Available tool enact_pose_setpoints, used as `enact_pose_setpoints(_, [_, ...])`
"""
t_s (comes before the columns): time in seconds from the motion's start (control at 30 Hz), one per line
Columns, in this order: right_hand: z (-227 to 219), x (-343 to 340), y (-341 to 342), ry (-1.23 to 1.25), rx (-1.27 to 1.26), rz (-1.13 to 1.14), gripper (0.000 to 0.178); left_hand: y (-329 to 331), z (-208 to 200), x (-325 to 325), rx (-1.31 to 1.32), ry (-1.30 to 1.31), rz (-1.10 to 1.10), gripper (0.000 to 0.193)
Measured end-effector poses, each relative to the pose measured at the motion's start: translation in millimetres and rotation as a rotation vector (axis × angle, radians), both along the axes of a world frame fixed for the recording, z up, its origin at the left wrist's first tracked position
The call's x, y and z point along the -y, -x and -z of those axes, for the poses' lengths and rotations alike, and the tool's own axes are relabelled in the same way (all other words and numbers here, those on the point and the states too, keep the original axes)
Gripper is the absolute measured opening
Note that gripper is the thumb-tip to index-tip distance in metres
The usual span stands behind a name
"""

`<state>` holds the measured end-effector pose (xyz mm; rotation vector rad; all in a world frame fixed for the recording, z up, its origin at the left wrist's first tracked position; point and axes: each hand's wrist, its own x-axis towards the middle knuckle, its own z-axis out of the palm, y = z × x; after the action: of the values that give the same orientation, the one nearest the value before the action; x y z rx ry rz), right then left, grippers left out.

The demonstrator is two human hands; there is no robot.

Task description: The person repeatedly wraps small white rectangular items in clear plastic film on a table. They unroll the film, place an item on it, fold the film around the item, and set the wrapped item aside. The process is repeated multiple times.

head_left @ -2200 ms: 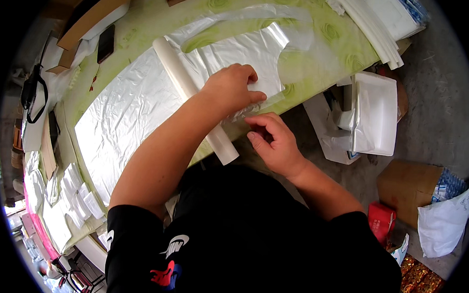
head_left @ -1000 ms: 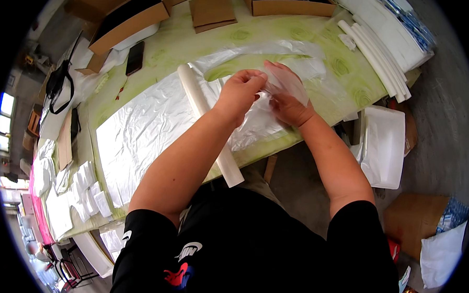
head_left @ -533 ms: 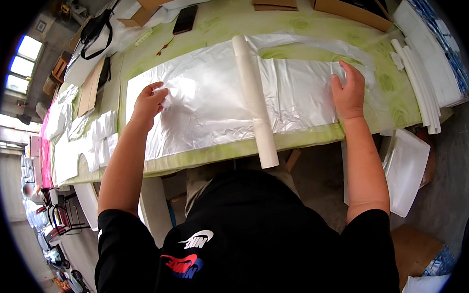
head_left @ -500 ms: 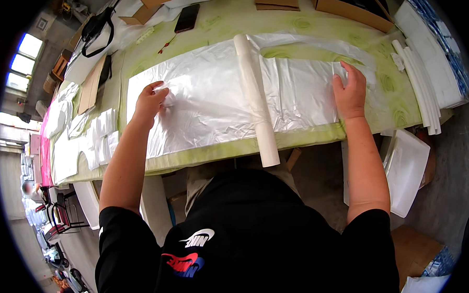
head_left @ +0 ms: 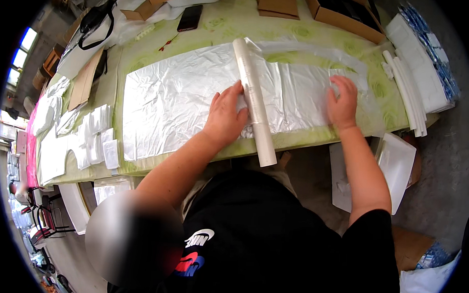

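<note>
A thin, shiny white plastic sheet [head_left: 168, 96] lies spread over the table, creased all over. A narrow cream-white roll [head_left: 253, 95] lies across it, its near end jutting past the table's front edge. My left hand [head_left: 225, 114] rests on the sheet just left of the roll, fingers stretched out and their tips against its side. Toward the sheet's right part [head_left: 294, 91], my right hand [head_left: 343, 103] hovers or rests with bent fingers, thumb apart, nothing visible in its grasp. A curved translucent strip of film [head_left: 312, 49] runs along the sheet's far right side.
A green-patterned cloth [head_left: 213, 28] covers the table. A dark phone [head_left: 190, 18] lies at the back, near cardboard boxes [head_left: 345, 18]. Folded white pieces [head_left: 96, 127] lie left. White tubes [head_left: 404, 93] lie at the right edge; a white bin [head_left: 395, 169] stands below.
My left hand has moved right from the sheet's left part to the roll, its fingers straightening. My right hand has stayed near the sheet's right end, its fingers bending slightly.
</note>
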<state>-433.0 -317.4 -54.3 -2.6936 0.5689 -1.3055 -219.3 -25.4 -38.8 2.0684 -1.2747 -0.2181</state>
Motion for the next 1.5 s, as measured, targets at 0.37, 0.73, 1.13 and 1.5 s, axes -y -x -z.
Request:
enact_pose_setpoints(0.37, [-27,-170,-34,-0.354,-0.192,-0.758,0.037,-7,-28,-13,0.119,-0.336,0.137,0.087])
enact_pose_setpoints(0.73, [-33,-166,-27,-0.406,-0.229,-0.712,0.035,-6,-14,0,-0.045,0.118,0.063,0.076])
enact_pose_setpoints(1.13, [-33,-164,-14,-0.549,-0.118,-0.654,0.036,6,-2,13,0.096,-0.163,0.007,0.075])
enact_pose_setpoints(1.5, [-41,-168,-34,-0.384,-0.234,-0.673,0.029,-13,-50,17,0.326,-0.073,0.296,0.051])
